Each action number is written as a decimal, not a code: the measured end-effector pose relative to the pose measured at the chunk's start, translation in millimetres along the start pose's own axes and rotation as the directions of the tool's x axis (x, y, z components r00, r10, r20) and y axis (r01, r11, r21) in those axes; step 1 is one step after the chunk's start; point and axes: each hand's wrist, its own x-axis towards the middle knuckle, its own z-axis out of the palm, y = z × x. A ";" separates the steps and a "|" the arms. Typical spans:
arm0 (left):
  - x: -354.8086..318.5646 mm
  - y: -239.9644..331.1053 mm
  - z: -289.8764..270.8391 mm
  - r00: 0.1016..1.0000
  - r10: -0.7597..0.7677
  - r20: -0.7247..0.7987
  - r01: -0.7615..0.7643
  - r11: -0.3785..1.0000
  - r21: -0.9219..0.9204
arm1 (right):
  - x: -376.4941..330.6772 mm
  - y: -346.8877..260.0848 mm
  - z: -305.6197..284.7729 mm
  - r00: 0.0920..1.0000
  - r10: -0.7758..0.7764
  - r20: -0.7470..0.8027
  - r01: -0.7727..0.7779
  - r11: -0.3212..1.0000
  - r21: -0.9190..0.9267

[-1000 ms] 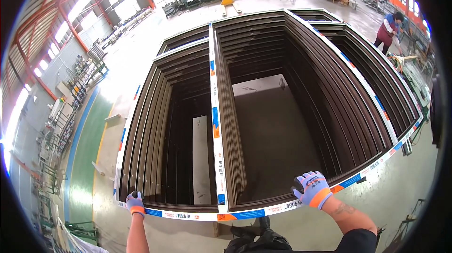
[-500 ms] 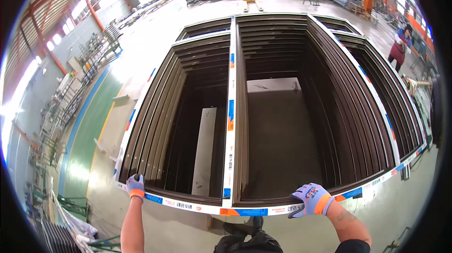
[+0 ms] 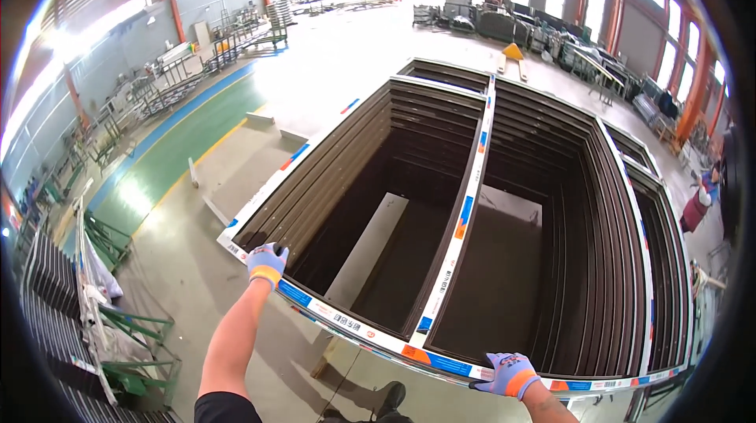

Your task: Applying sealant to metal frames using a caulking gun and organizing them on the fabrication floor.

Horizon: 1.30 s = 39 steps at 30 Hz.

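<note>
A tall stack of large dark brown window frames stands before me, the top window frame [image 3: 352, 318] edged in white protective film with blue and orange patches. My left hand [image 3: 268, 262], in a grey-blue glove with an orange cuff, is closed over the frame's near edge by its left corner. Farther right along that same edge, my right hand [image 3: 506, 374], gloved alike, is wrapped round the bar just right of the long divider [image 3: 465, 222]. The undersides of both grips are hidden. A coloured strip shows just below the top frame's near edge.
Green racks [image 3: 134, 309] holding dark profiles stand at the left. Beyond the stack is a yellow pallet jack [image 3: 513, 52]. A person [image 3: 698, 201] in a dark red apron stands at the far right. A green floor lane [image 3: 185, 151] runs along the left.
The view has swung left, so the stack appears farther right and turned. Both hands stay on the near edge of the top frame. The racks at left show more fully.
</note>
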 end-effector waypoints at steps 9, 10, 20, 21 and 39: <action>-13.2 -5.5 -2.1 0.991 0.039 -0.132 -0.042 0.999 -0.021 | 3.3 -27.6 8.5 0.970 0.212 -0.120 -0.213 0.977 0.010; -11.2 -5.6 -4.0 0.994 0.056 -0.098 -0.063 0.996 -0.069 | 6.4 -22.2 12.2 0.971 0.212 -0.108 -0.214 0.977 -0.009; -47.1 -33.0 9.3 0.770 0.205 -0.604 -0.454 0.841 -0.294 | 1.3 -38.0 -1.9 0.962 0.245 -0.121 -0.246 0.969 0.005; -61.3 -46.2 25.1 0.647 0.203 -0.735 -0.512 0.830 -0.221 | 6.7 -35.3 6.7 0.947 0.149 -0.284 -0.159 0.987 -0.012; -500.7 -369.4 310.9 0.752 -0.486 0.444 0.646 0.677 -0.352 | 6.9 -26.2 20.5 0.944 0.208 -0.255 -0.213 0.977 0.009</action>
